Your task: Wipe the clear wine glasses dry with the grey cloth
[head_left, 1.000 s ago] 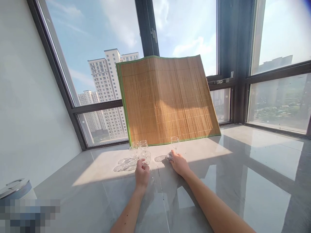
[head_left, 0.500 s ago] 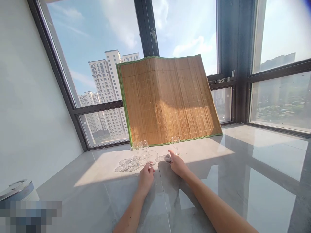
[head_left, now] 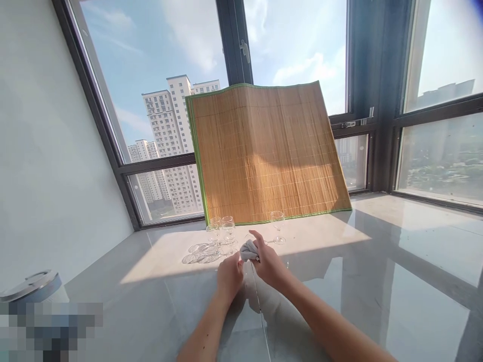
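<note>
My left hand (head_left: pixel 230 274) is closed on a small clear wine glass, mostly hidden behind the cloth. My right hand (head_left: pixel 268 262) pinches a grey cloth (head_left: pixel 248 250) and presses it against that glass, forefinger raised. Both hands meet above the glossy grey counter (head_left: pixel 339 281). Just behind them, three more clear glasses (head_left: pixel 222 230) stand in a tight cluster in the sunlight. A single glass (head_left: pixel 278 226) stands apart to the right.
A bamboo mat (head_left: pixel 264 151) with green edging leans upright against the window behind the glasses. A round grey lidded container (head_left: pixel 32 285) sits at the near left by the white wall. Dark window frames bound the counter at the back and right.
My left hand lifted one glass out of the cluster and drew it toward me. My right hand picked the cloth up off the counter and brought it to the glass.
</note>
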{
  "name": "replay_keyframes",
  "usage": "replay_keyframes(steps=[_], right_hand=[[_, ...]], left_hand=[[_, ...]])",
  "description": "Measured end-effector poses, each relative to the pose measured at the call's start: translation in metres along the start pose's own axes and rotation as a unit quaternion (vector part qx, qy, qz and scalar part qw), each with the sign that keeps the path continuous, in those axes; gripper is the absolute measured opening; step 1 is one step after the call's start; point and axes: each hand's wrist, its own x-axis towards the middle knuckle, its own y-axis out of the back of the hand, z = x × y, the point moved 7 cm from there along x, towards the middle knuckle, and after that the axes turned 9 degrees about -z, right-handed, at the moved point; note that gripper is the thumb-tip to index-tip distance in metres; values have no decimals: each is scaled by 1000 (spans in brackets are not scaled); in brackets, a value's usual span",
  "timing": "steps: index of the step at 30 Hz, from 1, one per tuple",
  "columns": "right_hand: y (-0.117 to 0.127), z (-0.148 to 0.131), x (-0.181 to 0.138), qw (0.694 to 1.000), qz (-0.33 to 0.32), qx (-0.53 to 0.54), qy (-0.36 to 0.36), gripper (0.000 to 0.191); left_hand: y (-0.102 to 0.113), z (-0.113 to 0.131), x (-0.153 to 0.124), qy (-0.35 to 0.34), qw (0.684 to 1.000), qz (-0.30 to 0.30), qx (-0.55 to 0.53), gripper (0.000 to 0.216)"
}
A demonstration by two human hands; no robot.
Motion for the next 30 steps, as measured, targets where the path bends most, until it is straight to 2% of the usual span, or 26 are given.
replay_keyframes(steps=[3, 7, 11, 14, 17, 24, 27, 30], right_hand=[[7, -4, -1, 999, -4, -42, 3, 87], [23, 16, 3, 993, -12, -103, -49, 84], [36, 42, 3, 983, -18, -139, -123, 82], [35, 60, 0, 973, -51, -142, -177, 82], [30, 69, -2, 972, -70, -111, -195, 81], [18, 47, -1, 989, -103, -20, -102, 82], [21, 39, -2, 988, -97, 63, -103, 75], [22, 40, -2, 968, -86, 189, -140, 60]], left_hand=[[-4, 9, 0, -29, 999, -19, 31, 21], [-1, 16, 1, -72, 996, -17, 41, 16], [0, 10, 3, -73, 997, -8, -11, 17], [0, 8, 4, -82, 995, 6, -56, 18], [2, 8, 3, -90, 994, 16, -62, 21], [5, 2, 3, -53, 998, -26, 7, 30], [7, 0, 3, -41, 999, -22, 13, 30], [8, -1, 2, -34, 999, -15, -5, 28]])
